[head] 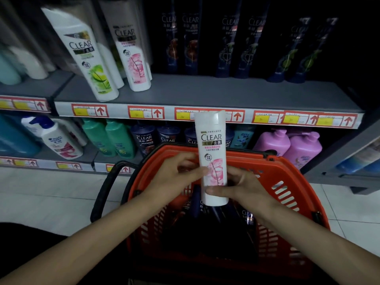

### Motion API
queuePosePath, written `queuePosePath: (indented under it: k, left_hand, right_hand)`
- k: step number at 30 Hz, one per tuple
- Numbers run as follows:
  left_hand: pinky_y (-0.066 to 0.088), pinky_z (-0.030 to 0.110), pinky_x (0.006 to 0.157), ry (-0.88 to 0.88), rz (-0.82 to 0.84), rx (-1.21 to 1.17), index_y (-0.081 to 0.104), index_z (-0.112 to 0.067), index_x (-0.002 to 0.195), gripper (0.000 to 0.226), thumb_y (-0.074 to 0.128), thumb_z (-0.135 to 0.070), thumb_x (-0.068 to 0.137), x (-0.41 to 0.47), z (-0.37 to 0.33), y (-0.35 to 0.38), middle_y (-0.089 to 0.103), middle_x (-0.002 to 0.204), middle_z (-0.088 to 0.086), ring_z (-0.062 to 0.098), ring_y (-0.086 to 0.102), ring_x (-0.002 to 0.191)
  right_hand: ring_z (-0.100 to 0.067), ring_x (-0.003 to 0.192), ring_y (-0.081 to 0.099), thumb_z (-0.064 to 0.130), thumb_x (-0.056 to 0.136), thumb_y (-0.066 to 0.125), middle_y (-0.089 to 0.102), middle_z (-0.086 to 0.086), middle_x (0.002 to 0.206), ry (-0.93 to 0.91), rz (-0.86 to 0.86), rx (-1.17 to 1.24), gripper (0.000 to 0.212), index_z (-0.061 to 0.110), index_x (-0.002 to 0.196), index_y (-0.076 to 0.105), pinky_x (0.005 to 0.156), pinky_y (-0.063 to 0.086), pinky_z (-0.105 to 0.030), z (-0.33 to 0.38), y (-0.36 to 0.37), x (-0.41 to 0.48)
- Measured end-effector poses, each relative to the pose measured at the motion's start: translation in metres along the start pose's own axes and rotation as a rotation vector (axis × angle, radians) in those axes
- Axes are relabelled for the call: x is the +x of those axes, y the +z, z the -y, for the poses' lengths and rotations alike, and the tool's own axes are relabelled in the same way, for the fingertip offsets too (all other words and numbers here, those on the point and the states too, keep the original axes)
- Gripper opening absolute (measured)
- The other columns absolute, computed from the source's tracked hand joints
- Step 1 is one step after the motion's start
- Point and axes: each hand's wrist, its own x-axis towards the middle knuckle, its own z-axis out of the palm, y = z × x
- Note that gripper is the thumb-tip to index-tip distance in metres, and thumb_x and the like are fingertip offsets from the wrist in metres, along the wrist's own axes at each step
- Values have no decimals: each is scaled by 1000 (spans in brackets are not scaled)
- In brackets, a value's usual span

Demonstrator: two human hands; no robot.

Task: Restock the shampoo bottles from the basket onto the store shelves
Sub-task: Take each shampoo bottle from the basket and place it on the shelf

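A white shampoo bottle with a pink flower label (212, 149) stands upright above the orange basket (287, 182). My right hand (240, 187) grips its lower part, thumb across the front. My left hand (176, 173) touches the bottle's left side with its fingertips. Dark shampoo bottles (207, 210) lie inside the basket. On the upper shelf (205, 93) stand a matching white and pink bottle (135, 56) and a white and green one (90, 58).
Dark bottles (236, 44) line the back of the upper shelf, with bare shelf in front of them. The lower shelf holds green (111, 138), dark blue and purple bottles (287, 145). Price tags with red arrows (146, 113) run along the shelf edges. The floor is white tile (51, 198).
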Motion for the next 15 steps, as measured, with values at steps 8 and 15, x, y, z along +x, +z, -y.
queuePosePath:
  k: [8, 15]
  left_hand:
    - [61, 44, 92, -95, -58, -301, 73, -19, 114, 32, 86, -22, 84, -10, -11, -7, 79, 105, 2, 23, 77, 101]
    - [61, 36, 78, -249, -62, -525, 76, -16, 116, 26, 73, -28, 93, -17, -15, -19, 79, 108, 7, 22, 77, 98]
  right_hand:
    - [-21, 105, 74, 10, 70, 91, 78, 1, 110, -121, -52, -75, 56, 18, 123, 72, 93, 59, -41, 14, 31, 7]
    - [9, 96, 67, 46, 80, 83, 72, 30, 108, -291, -167, -457, 51, 41, 128, 66, 78, 53, -13, 35, 56, -8]
